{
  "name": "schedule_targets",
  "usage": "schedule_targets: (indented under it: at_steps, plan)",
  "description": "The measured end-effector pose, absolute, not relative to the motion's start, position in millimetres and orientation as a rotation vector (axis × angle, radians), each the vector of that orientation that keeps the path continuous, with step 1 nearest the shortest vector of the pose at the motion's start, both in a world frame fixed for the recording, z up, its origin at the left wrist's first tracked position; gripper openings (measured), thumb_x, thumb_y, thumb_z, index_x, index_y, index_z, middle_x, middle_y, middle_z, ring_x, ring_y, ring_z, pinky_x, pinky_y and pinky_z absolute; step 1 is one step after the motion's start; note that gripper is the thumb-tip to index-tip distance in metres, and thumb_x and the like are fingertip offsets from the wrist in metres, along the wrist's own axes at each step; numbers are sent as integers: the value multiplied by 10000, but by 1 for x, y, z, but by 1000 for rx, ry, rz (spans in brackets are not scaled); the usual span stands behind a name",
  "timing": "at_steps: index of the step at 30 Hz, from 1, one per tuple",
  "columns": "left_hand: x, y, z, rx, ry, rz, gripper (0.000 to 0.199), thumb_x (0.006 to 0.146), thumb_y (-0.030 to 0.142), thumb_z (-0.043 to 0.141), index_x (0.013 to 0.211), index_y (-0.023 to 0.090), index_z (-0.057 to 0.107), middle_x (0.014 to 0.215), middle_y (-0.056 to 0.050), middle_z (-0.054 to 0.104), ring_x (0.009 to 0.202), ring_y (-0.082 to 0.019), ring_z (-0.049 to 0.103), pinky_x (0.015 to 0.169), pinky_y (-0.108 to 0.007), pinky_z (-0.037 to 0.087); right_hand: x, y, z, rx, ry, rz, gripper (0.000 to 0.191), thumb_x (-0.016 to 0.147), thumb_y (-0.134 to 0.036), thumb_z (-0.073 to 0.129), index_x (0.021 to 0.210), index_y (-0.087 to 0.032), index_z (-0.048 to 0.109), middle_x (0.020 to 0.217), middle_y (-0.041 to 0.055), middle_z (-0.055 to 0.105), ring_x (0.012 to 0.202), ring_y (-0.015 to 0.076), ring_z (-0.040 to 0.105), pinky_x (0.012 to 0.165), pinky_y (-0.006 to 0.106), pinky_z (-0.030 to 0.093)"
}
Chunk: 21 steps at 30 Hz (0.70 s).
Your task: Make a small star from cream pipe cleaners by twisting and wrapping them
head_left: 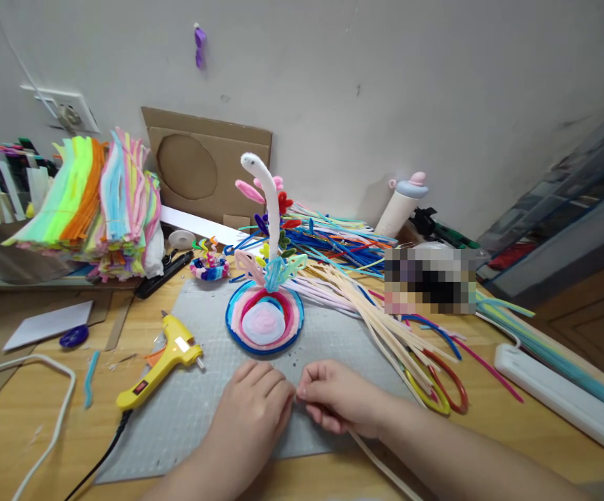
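Observation:
My left hand and my right hand meet at their fingertips over the grey cutting mat. Both are closed. A beige pipe cleaner runs from under my right hand toward the bottom edge, and its other end is hidden between my fingers. Just beyond my hands stands a round pipe-cleaner piece with blue, pink and white rings. Behind its rings rise a white curved stem with dark dots at the tip, and colourful petal shapes.
A yellow glue gun lies left on the mat. Beige pipe cleaners and scissors with red and yellow handles are at right, near a white power strip. Bundled pipe cleaners, cardboard and a bottle stand behind.

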State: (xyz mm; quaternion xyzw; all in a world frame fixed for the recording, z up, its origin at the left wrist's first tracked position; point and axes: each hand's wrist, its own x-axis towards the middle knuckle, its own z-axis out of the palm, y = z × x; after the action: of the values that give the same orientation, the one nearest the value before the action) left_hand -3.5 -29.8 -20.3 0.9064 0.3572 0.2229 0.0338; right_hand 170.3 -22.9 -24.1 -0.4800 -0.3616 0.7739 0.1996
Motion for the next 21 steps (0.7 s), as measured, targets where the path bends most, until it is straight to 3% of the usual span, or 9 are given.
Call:
schedule_targets:
  at_steps: [5, 9, 14, 18, 21]
  plan:
    - [-4, -31, -16, 2745, 1084, 750, 150, 814, 83, 464, 780, 179, 575, 727, -24, 628, 715, -182, 549, 712, -351, 397, 172, -21, -17, -1207, -538, 2461, 45, 716, -156, 496, 679, -165, 472, 454, -76, 496, 258, 11, 320, 269, 101, 168]
    - [-5, -33, -10, 2698, 1072, 804, 181, 829, 69, 424, 803, 187, 559, 712, -6, 623, 692, -159, 553, 863, -411, 376, 172, -20, -11, -1045, -205, 2657, 129, 756, -154, 432, 634, -130, 465, 453, -79, 443, 269, -2, 308, 271, 88, 185]
    - [-8, -35, -9, 2736, 1048, 819, 182, 833, 71, 423, 779, 183, 556, 679, -2, 606, 649, -151, 537, 857, -416, 386, 171, -20, -7, -1055, -241, 2691, 162, 764, -165, 381, 608, -141, 422, 457, -91, 345, 278, -1, 214, 287, 96, 150]
    - [-5, -36, -10, 2755, 1033, 776, 178, 806, 54, 431, 738, 171, 546, 660, -11, 590, 644, -158, 527, 819, -397, 413, 166, -30, -7, -1293, -1005, 2265, 148, 762, -200, 383, 616, -185, 362, 507, -88, 282, 342, 34, 156, 336, 154, 151]
    - [-2, -35, -6, 2668, 1071, 732, 166, 777, 53, 452, 693, 174, 530, 632, -11, 569, 634, -163, 517, 743, -359, 439, 165, -44, -8, -1329, -1281, 1857, 144, 733, -196, 479, 624, -193, 385, 571, -59, 333, 448, 69, 277, 429, 192, 246]
